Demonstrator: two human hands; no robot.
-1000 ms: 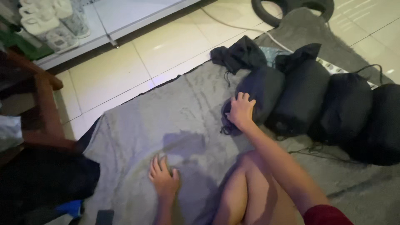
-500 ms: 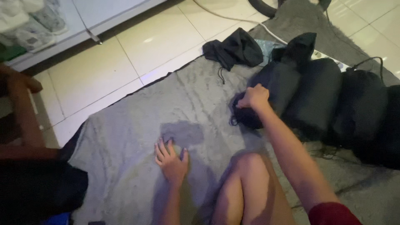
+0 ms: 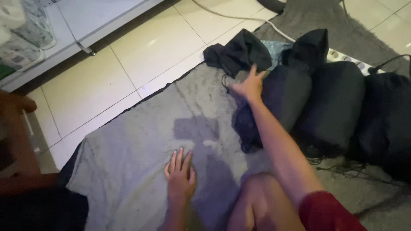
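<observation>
tiled floor [image 3: 107, 81] | grey blanket [image 3: 128, 149] | black stuffed bags [image 3: 334, 102]

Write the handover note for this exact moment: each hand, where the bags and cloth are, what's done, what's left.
Left hand: flat, fingers spread, palm down on the grey blanket, holding nothing.
Right hand: open, arm stretched out, fingers spread at the top of the nearest dark stuffed bag, close to the crumpled black cloth. Nothing gripped.
Things: further dark stuffed bags lie side by side to the right of the nearest one; the black cloth sits loose at the blanket's far edge.
Done: nothing lifted.
Left: black cloth and nearest bag both untaken.
</observation>
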